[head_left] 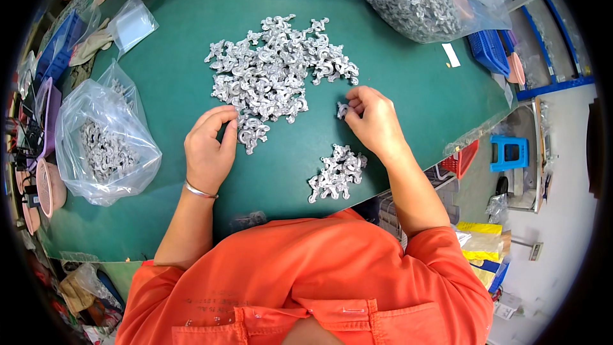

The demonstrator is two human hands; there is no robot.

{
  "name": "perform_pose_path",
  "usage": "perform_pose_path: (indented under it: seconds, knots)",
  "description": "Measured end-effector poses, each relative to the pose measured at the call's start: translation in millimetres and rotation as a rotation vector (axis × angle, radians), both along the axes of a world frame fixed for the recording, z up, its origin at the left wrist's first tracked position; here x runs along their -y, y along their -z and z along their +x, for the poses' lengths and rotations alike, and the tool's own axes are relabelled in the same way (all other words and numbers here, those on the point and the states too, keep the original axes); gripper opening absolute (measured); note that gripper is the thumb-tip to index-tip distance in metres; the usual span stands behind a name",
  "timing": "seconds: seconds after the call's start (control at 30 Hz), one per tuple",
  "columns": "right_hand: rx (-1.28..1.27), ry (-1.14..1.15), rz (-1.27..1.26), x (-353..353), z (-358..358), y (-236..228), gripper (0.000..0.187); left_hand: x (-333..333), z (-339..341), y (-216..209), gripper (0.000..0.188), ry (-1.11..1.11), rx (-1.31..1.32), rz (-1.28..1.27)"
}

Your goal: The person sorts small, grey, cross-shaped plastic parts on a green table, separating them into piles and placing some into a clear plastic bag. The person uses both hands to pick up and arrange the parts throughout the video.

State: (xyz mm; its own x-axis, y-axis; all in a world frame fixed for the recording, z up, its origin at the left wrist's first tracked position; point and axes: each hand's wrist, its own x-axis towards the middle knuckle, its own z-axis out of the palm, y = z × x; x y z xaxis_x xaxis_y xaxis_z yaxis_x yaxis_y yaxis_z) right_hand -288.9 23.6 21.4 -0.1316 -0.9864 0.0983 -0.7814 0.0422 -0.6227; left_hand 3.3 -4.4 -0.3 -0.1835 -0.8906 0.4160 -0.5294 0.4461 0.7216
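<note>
A large heap of small grey metal castings with curved, hooked shapes (268, 70) lies in the middle of the green table. My left hand (211, 144) rests at the heap's near left edge, its fingertips by the pieces and its thumb apart from the fingers; no piece shows in it. To the right of the heap, my right hand (373, 118) pinches one metal casting (343, 110) between thumb and fingertips. Nearer my body, below that hand, sits a smaller pile of the same castings (337, 172).
A clear plastic bag (108, 140) holding castings stands at the left. Another full bag (415, 3) lies at the far right, beside a blue basket (488, 52). A white paper slip (451, 55) lies near it. Off the table, a blue stool (509, 153) stands at right.
</note>
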Motion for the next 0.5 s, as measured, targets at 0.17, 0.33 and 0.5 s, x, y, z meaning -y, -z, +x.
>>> perform_pose_path:
  seconds: [0.17, 0.33, 0.5]
  knots:
    - [-0.009, -0.004, -0.12, -5, -14, 4, 0.02, 0, 0, 2, 0.01, -0.003, -0.009, 0.002]
    - [-0.14, -0.13, -0.188, -17, 4, -3, 0.024, -1, 1, 1, 0.01, -0.004, 0.007, 0.003]
    - [0.042, 0.063, -0.167, -13, 1, 4, 0.012, -1, 1, -1, 0.01, -0.005, 0.013, 0.011]
